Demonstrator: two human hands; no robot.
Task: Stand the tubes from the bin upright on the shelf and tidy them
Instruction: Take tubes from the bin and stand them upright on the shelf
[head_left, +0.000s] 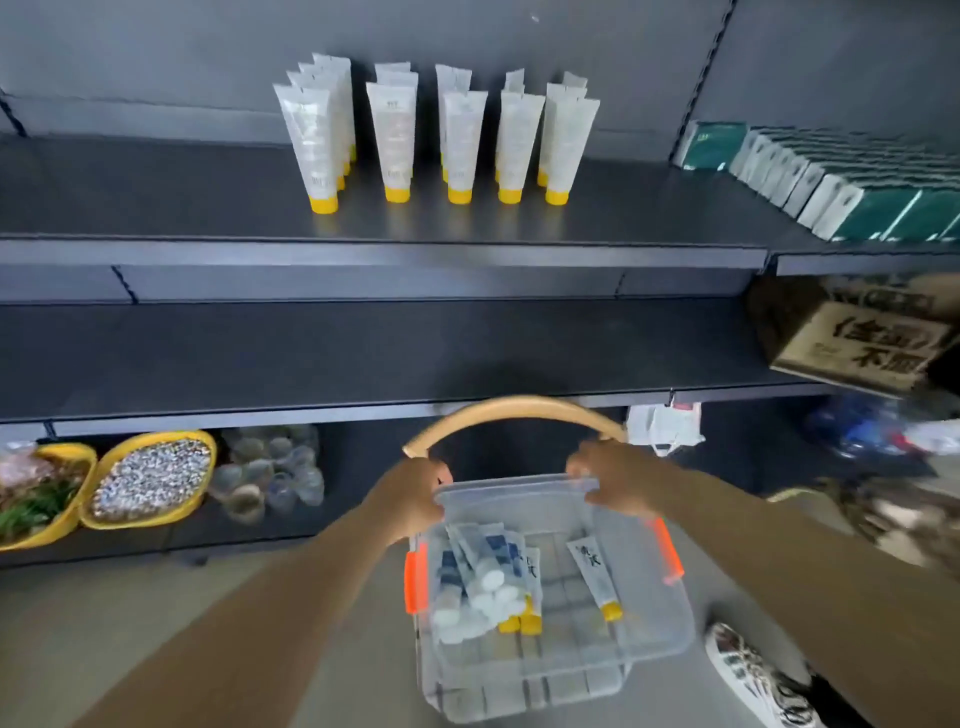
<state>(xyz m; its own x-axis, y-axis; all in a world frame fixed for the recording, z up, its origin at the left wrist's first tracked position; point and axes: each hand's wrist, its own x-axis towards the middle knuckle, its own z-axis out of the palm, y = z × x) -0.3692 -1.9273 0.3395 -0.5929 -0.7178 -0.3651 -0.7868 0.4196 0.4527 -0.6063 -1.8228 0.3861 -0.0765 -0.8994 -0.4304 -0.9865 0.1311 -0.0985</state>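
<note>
- Far left, low down, I see two yellow trays (150, 480) of small goods and a cluster of clear cups (270, 470) on the bottom level; neither belongs to my job.
- My left hand (413, 499) curls round the far left corner of the clear bin (649, 618), fingers wrapped on the rim.
- In the bin the loose tubes (485, 577) lie flat in a heap toward its left side, some with white caps, some yellow; one more tube (595, 577) lies apart on the right.
- These look light, soft-walled and slick, so I judge a squeeze mid-body would dent them. Better to pinch near the stiff cap end, then set each one down cap first.
- On the upper shelf (363, 249), the standing tubes (447, 140) are upright on yellow caps in five rows.
- My right hand (618, 480) grips the bin's far right rim, fingers hooked over the edge; a tan hoop handle (514, 408) arches behind both hands.
- Far right, green-and-white boxes (852, 192) line the shelf, with a brown carton (857, 338) below.
</note>
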